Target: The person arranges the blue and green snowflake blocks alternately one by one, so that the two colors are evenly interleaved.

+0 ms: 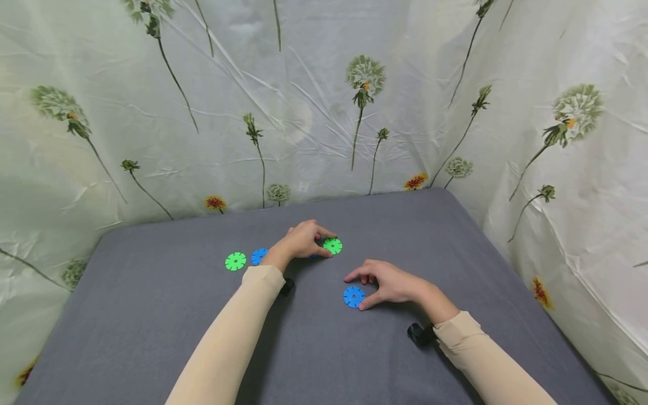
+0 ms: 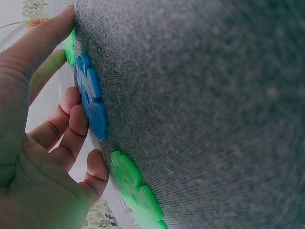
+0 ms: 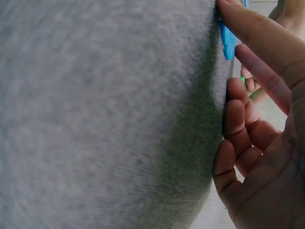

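My left hand (image 1: 302,241) reaches to the far middle of the table, its thumb and index finger gripping opposite edges of a green notched plastic disc (image 1: 332,246) that lies flat. Under that hand is a blue notched disc (image 2: 92,98), mostly hidden in the head view. Another green disc (image 2: 136,188) shows below it in the left wrist view. Nearer to me, my right hand (image 1: 392,283) is spread around a blue notched disc (image 1: 354,296). The right thumb tip touches its lower right edge, while the index finger stands apart beyond its top edge.
Left of my left wrist lie a green disc (image 1: 235,261) and a blue disc (image 1: 259,256), the latter close to the wrist. A grey cloth covers the table (image 1: 152,315). Floral curtains (image 1: 314,112) hang behind it and along the right side.
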`<state>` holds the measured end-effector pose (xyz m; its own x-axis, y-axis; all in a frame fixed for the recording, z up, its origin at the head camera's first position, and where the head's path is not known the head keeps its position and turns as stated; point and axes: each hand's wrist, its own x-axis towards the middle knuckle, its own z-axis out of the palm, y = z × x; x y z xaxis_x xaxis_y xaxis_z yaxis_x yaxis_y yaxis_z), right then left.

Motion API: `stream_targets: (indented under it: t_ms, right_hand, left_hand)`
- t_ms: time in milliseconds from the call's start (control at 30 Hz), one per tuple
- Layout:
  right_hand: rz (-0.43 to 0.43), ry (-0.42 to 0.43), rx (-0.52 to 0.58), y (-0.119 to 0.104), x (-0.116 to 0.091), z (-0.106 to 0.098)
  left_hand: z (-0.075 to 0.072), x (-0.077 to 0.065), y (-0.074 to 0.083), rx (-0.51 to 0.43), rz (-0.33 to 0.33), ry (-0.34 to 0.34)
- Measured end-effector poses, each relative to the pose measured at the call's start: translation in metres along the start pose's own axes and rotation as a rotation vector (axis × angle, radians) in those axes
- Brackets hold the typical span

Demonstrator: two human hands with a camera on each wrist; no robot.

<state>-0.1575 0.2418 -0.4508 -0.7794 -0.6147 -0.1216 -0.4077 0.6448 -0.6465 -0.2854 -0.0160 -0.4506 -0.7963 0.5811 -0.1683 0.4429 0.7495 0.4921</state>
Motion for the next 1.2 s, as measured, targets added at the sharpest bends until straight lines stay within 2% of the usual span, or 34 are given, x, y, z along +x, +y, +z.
stream_targets:
  t_ms: [467, 967, 1200]
  right_hand:
    - [0.018, 0.035, 0.031, 0.0008, -0.0008, 0.0038]
    - [0.029, -0.016, 0.024, -0.0027, 0.0048, 0.0016]
    - [-0.003, -0.01, 0.056, -0.0034, 0.0051, 0.0033]
  left_hand:
    - [-0.0014, -0.0014, 0.0014, -0.026, 0.007, 0.002]
    - [-0.0017, -0.0017, 0.0, -0.024, -0.012, -0.006]
    - [-0.0004, -0.002, 0.0007, -0.033, -0.009, 0.002]
